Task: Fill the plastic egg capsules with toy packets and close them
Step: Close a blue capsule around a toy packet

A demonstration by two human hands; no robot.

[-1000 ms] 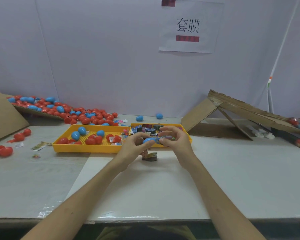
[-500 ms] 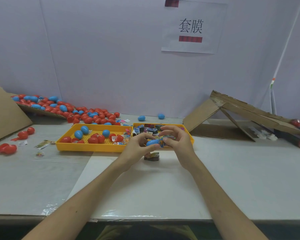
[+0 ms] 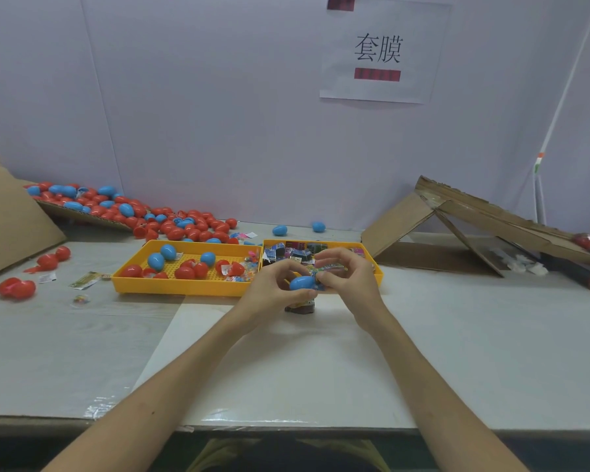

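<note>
The fingers (image 3: 286, 265) of the left hand (image 3: 273, 289) curl round a blue egg capsule (image 3: 302, 282), thumb underneath, and hold it just above the counter (image 3: 457, 335), near its middle. The fingers (image 3: 334, 276) of the right hand (image 3: 353, 281) pinch a coloured toy packet (image 3: 324, 268) against the capsule's right end. We judge that the left hand steadies the shell so the right can press the packet in. We cannot tell how far in the packet sits, and the other half of the shell is hidden.

Directly below the hands a small dark object (image 3: 300, 307) rests on the counter, too covered to name. It could get in the way if the capsule is set straight down.

Just beyond the hands, 2 yellow trays stand side by side. The capsule tray (image 3: 184, 289) holds loose red and blue shells, and the packet tray (image 3: 377, 272) holds the toys. We take it both are kept there for easy reach.

Toward the far left corner a pile of capsules (image 3: 184, 226) spills off a cardboard sheet (image 3: 82, 214). 2 blue capsules (image 3: 280, 229) lie loose by the far edge. A cardboard ramp (image 3: 457, 226) leans at the far right.
</note>
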